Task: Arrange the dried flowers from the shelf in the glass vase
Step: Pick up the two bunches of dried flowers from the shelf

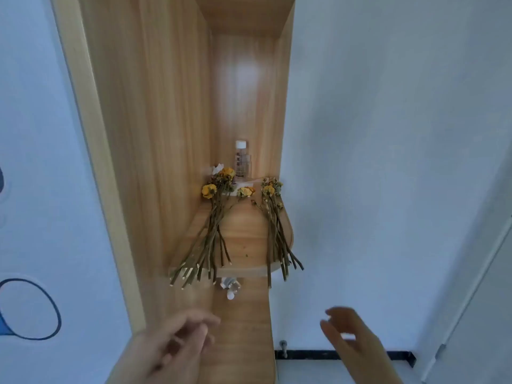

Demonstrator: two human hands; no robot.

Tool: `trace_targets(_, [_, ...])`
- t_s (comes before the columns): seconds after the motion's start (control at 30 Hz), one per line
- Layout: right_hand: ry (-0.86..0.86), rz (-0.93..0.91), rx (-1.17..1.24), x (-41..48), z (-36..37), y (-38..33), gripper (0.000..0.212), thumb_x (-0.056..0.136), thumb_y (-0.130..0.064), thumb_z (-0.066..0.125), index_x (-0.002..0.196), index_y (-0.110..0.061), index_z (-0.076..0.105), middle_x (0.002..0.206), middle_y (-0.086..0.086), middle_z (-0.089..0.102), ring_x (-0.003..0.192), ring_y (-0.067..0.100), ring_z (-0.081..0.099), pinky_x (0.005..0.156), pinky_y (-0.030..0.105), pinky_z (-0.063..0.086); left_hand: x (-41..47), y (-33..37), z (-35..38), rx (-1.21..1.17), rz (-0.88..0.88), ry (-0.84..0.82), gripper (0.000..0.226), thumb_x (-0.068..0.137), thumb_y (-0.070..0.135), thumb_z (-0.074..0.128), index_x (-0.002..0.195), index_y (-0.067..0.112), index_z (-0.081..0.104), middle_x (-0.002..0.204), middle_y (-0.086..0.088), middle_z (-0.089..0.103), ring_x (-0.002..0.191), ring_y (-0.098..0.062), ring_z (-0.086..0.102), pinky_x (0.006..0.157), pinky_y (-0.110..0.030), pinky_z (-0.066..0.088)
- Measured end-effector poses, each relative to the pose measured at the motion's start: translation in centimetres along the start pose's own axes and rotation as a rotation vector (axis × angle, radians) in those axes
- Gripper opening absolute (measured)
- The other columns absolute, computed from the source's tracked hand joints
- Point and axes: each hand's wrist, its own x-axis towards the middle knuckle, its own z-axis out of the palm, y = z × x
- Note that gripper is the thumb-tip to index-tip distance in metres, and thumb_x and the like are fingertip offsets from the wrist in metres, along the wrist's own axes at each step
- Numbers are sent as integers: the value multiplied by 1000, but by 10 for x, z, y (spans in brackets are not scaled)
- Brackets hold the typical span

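Two bundles of dried yellow flowers lie on a rounded wooden shelf in a narrow niche. The left bundle and the right bundle both point their stem ends over the shelf's front edge. Behind them stands a clear bottle with a white cap, with a small glass beside it. My left hand hovers below the shelf, blurred, fingers loosely apart and holding nothing. My right hand is raised at the lower right, open and empty. Both hands are well short of the flowers.
Tall wooden side panels close the niche on the left and back. A white wall runs on the right, with a black skirting strip low down. Small white items sit on a lower shelf under the front edge.
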Motion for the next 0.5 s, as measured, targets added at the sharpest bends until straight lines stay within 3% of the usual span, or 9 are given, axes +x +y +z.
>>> trace_targets(0.03, [10, -59, 18, 22, 6, -15, 12, 84, -24, 65, 89, -29, 56, 83, -6, 65, 70, 0, 61, 57, 5, 43, 21, 12, 2, -36, 76, 39, 14, 72, 43, 55, 77, 42, 68, 76, 14, 67, 69, -7, 62, 65, -24, 49])
trace_targets(0.13, [22, -165, -52, 77, 13, -73, 16, 87, -34, 60, 98, -26, 53, 88, -7, 63, 73, 1, 58, 61, 9, 42, 84, 39, 6, 206, 209, 83, 12, 86, 36, 56, 97, 34, 62, 98, 18, 60, 98, -10, 54, 79, -21, 40])
trace_targets(0.2, [4, -184, -86, 107, 26, -95, 27, 87, -38, 58, 107, -20, 51, 95, -1, 62, 83, 8, 57, 67, 15, 41, 126, 34, 18, 396, 55, 42, 37, 89, 39, 53, 122, 24, 49, 123, 6, 47, 120, -17, 38, 93, -25, 32])
trace_targets(0.27, [-36, -155, -176, 136, 41, -105, 44, 88, -39, 57, 119, -10, 47, 107, 7, 59, 99, 19, 56, 79, 26, 43, 164, 27, 31, 551, -140, 6, 58, 89, 43, 51, 136, 12, 33, 137, -9, 34, 128, -27, 29, 102, -35, 29])
trace_targets(0.4, [-93, -61, -427, 172, 69, -108, 56, 86, -41, 58, 122, -2, 39, 120, 18, 52, 113, 34, 48, 91, 43, 45, 206, 1, 51, 727, -378, -15, 70, 88, 43, 55, 136, 2, 23, 142, -19, 26, 130, -34, 27, 103, -42, 31])
trace_targets(0.5, [-131, 57, -524, 188, 87, -100, 61, 85, -31, 60, 129, 0, 33, 128, 20, 46, 118, 36, 44, 96, 45, 43, 224, -18, 57, 764, -471, -45, 71, 89, 39, 56, 136, -1, 22, 143, -21, 29, 130, -35, 30, 102, -42, 33])
